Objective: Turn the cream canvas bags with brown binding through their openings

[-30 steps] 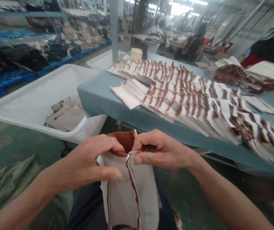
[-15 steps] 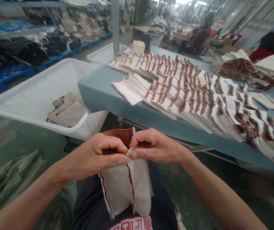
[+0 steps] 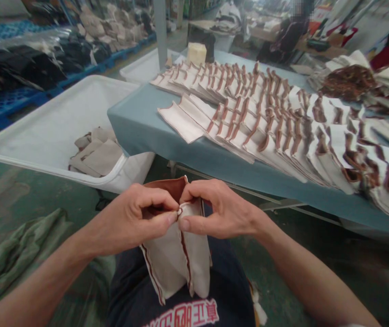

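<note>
A cream cloth pouch [image 3: 177, 259] with brown trim and a brown lining hangs in front of my dark shirt. My left hand [image 3: 136, 220] is closed on the left side of its mouth, thumb and fingers pinching the rim. My right hand [image 3: 214, 209] pinches the right side of the rim, fingertips meeting those of the left at the seam. The brown lining [image 3: 167, 188] stands up behind both hands.
A blue-covered table [image 3: 140, 127] to the upper right carries several rows of overlapping pouches [image 3: 265, 122] of the same kind. A white tub [image 3: 44, 131] at left holds a few more. Green cloth [image 3: 13, 254] lies on the floor at left. A person sits far back.
My hands have drawn closer together at the pouch mouth and the pouch has risen slightly. The view has tilted down, showing more of my shirt.
</note>
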Demonstrator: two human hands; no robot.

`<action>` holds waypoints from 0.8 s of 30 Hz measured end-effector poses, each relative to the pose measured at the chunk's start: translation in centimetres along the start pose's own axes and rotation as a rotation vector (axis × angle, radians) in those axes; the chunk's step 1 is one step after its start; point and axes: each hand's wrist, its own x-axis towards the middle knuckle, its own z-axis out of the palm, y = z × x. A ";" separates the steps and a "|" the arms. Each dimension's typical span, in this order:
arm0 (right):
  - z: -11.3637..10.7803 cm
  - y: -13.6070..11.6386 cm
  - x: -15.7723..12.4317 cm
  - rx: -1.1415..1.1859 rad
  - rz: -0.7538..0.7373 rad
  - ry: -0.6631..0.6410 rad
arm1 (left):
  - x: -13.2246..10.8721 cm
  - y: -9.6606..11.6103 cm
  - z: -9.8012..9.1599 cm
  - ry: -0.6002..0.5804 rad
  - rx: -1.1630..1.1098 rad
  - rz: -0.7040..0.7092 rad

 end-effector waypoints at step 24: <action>2.1 -1.6 -0.7 -0.072 0.017 0.174 | -2.1 2.0 0.6 0.128 0.276 0.061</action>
